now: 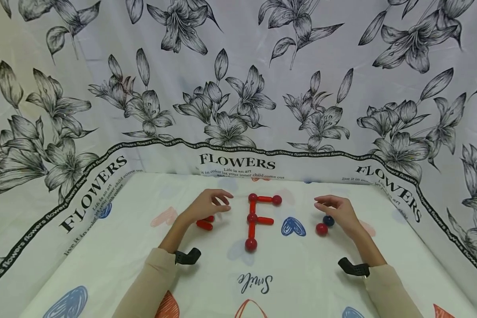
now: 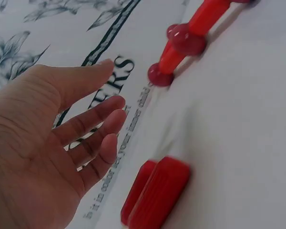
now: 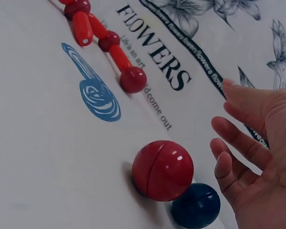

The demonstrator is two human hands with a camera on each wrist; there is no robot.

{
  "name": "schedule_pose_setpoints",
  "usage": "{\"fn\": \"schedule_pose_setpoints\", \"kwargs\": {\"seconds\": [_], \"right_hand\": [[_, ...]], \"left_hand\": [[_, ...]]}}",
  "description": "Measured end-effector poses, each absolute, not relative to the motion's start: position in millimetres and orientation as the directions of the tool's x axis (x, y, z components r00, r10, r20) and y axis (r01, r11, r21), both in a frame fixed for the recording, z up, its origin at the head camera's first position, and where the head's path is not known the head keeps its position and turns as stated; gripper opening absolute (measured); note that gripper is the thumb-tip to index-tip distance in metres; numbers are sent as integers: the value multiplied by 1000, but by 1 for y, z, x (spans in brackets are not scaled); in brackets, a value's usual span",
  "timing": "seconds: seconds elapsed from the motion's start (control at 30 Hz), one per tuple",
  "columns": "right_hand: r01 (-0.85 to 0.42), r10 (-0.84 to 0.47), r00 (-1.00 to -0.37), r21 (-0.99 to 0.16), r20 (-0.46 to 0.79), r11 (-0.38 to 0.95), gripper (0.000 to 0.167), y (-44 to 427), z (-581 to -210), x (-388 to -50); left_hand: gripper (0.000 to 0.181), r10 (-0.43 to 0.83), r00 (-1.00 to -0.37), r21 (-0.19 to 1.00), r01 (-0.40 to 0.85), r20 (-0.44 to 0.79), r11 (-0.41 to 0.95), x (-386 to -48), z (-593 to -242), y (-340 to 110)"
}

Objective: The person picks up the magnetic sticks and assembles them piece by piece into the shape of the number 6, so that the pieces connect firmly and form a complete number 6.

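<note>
Red rods and dark red balls [image 1: 251,244] are joined into an F shape lying flat on the cloth in the head view. Its upper arm ends in a ball [image 1: 277,200], while the middle rod [image 1: 265,220] has a bare end. My left hand [image 1: 210,205] hovers left of the F with relaxed fingers, holding nothing. Near it lie two loose red rods [image 2: 159,193], side by side. On the other side, my right hand [image 1: 339,213] is also relaxed and holds nothing. A red ball [image 3: 163,171] and a dark blue ball [image 3: 196,206] sit close beside it.
A white cloth [image 1: 302,274] printed with hearts and lettering covers the work surface. Behind it hangs a flower-printed curtain [image 1: 238,53] with a black wavy band. Each wrist wears a black camera mount [image 1: 188,256].
</note>
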State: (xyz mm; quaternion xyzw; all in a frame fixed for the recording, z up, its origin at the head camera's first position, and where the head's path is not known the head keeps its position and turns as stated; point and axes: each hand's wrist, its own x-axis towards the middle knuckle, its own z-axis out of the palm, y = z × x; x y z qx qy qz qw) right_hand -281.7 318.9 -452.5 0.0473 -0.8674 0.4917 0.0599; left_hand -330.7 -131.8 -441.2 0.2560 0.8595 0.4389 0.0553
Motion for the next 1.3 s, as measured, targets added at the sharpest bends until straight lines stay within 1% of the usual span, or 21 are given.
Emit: {"fn": "schedule_pose_setpoints", "kwargs": {"seconds": [0.13, 0.23, 0.37, 0.47, 0.53, 0.73, 0.8, 1.0, 1.13, 1.3], "right_hand": [[-152, -45, -988, -861, 149, 486, 48, 310, -454, -283], [-165, -64, -986, -865, 153, 473, 50, 305, -456, -282], [-172, -70, -985, -868, 158, 466, 49, 298, -453, -279], [-180, -74, -984, -866, 164, 467, 47, 294, -451, -278], [-184, -74, -983, -864, 170, 468, 47, 293, -450, -278], [-186, -75, -982, -867, 171, 462, 44, 289, -447, -277], [-185, -78, -983, -870, 168, 457, 42, 288, -448, -277], [-191, -95, -982, -873, 166, 449, 42, 284, -447, -276], [-208, -111, -978, -871, 177, 445, 44, 280, -446, -275], [-213, -122, -977, -878, 178, 428, 44, 279, -448, -276]], "left_hand": [[34, 465, -884, 817, 310, 59, 487, -338, -443, -169], [32, 468, -883, 841, 249, -6, 480, -338, -449, -190], [30, 505, -861, 846, 228, -56, 482, -339, -456, -209], [30, 520, -851, 832, 232, -76, 503, -340, -457, -213], [28, 516, -852, 820, 234, -85, 522, -340, -457, -212], [12, 510, -854, 770, 256, -104, 585, -340, -456, -207], [9, 505, -857, 752, 261, -108, 605, -339, -457, -205], [12, 481, -872, 762, 250, -91, 598, -340, -456, -197], [15, 473, -880, 751, 292, -31, 592, -337, -447, -180], [15, 503, -863, 729, 371, 43, 575, -329, -435, -145]]}}
